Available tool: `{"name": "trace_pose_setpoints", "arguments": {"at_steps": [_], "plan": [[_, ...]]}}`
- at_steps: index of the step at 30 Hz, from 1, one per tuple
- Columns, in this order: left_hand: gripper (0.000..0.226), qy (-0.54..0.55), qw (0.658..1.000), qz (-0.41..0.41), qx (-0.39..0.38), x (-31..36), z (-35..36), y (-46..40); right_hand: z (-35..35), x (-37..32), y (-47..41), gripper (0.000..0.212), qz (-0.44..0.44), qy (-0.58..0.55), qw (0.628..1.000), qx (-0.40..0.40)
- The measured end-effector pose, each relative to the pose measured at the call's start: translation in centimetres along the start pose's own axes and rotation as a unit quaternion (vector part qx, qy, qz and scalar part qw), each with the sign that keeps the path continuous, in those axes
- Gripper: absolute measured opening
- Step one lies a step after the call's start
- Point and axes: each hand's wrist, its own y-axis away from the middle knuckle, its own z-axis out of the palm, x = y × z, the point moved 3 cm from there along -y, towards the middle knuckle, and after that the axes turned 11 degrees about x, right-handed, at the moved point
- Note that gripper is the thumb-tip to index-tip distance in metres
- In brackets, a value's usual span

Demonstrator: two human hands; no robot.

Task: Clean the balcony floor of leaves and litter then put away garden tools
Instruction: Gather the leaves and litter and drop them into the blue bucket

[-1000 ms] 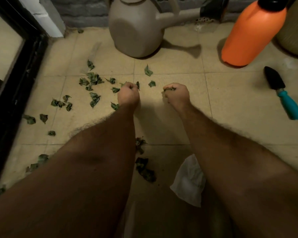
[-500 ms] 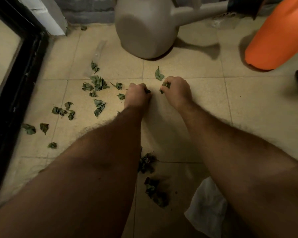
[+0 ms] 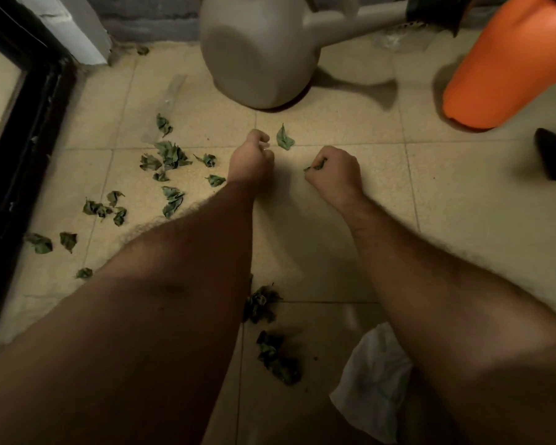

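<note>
While the right hand [image 3: 333, 171] grips leaves, a loose leaf [image 3: 284, 138] lies just beside the fisted left hand [image 3: 252, 159].

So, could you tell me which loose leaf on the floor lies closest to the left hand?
The single leaf just right of the left hand, standing alone; the others lie scattered farther left.

Green leaves [image 3: 170, 157] scattered on floor – trowel [image 3: 552, 162] right.

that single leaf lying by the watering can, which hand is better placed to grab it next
Left, probably. The left hand sits right beside the leaf, its knuckles almost at it. The right hand is farther back and grips leaves already. What the left fist holds is unclear.
</note>
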Motion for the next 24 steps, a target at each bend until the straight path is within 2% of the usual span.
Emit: {"name": "trace_pose_setpoints", "arguments": {"at_steps": [4,8,12,14,17,20,22,24], "plan": [[0.046,-0.019,0.999,0.03,-0.014,1.6,1.0,-1.5,-1.6,1.6,-0.1,0.006,0.1,-0.147,0.984,0.006],[0.062,-0.093,0.992,0.061,-0.052,2.9,2.4,-2.5,-2.3,2.5,0.9,0.015,0.183,-0.261,0.947,-0.033],[0.037,-0.181,0.98,0.055,-0.058,3.4,4.0,-2.7,-2.8,3.3,1.5,0.014,0.276,-0.316,0.907,-0.032],[0.036,-0.204,0.976,0.048,-0.055,3.7,4.3,-2.5,-3.2,3.4,1.8,0.012,0.309,-0.34,0.888,-0.024],[0.041,-0.231,0.97,0.024,-0.075,4.1,4.5,-1.1,-3.8,3.6,2.2,0.011,0.335,-0.335,0.88,-0.024],[0.028,-0.272,0.958,0.049,-0.075,4.4,4.8,0.8,-4.4,4.0,2.6,0.011,0.348,-0.343,0.872,-0.026],[0.022,-0.235,0.968,0.049,-0.068,4.3,4.9,2.2,-4.7,4.3,2.7,0.011,0.345,-0.355,0.868,-0.024],[0.022,-0.125,0.991,0.007,-0.051,3.8,5.0,3.6,-5.2,4.5,2.9,0.01,0.338,-0.378,0.862,-0.019]]}}
